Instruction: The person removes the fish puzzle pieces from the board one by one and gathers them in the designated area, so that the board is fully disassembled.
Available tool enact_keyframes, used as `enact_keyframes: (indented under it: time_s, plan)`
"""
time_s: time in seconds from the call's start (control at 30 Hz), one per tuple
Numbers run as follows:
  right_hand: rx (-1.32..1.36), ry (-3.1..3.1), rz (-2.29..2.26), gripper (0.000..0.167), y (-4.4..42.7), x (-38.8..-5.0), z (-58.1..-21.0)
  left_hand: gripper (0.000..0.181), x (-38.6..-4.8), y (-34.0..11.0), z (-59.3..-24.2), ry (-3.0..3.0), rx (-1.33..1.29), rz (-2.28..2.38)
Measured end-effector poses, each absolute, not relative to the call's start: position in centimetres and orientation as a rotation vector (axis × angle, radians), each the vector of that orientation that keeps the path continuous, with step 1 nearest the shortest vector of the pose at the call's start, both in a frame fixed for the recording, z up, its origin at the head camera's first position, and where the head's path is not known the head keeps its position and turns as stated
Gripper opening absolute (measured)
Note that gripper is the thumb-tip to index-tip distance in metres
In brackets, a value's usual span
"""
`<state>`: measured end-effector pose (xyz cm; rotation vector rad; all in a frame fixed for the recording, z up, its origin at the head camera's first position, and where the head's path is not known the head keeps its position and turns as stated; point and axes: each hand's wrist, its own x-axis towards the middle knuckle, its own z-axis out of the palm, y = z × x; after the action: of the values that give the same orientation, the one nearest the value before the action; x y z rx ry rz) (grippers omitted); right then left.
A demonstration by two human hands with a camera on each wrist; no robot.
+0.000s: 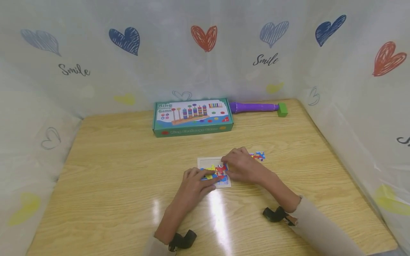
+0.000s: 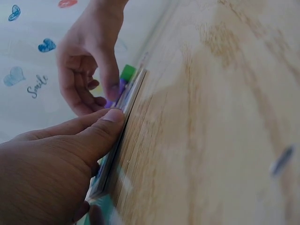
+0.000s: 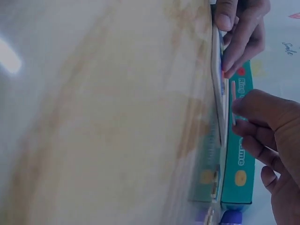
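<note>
A small jigsaw puzzle in a pale wooden tray lies on the table, with yellow, red and blue pieces set in its lower part. My left hand rests on the tray's left side, its fingers reaching across the pieces. In the left wrist view its thumb lies along the tray's edge. Over the right side of the tray, my right hand pinches a thin puzzle piece, seen edge-on in the right wrist view. Its printed face is hidden. Loose puzzle pieces lie beyond the right hand, partly covered by it.
A green Ring Challenge Game box lies at the back of the table. Right of it are a purple stick-like object and a green block. A printed curtain hangs behind and at the sides.
</note>
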<state>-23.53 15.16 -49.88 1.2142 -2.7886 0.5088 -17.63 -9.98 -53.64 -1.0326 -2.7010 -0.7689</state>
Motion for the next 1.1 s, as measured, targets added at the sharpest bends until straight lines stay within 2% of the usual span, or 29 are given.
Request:
enact_keyframes:
  time_s: [0.47, 1.1]
  plan:
    - [1.198, -2.696, 0.684, 0.032, 17.1, -23.0, -48.3, 0.031, -17.6, -9.8, -53.5, -2.67, -1.024, -0.773]
    - [1.065, -2.754, 0.608, 0.032, 21.1, -22.1, -47.9, 0.03, -17.8, -9.8, -53.4, -2.705, -1.005, -0.779]
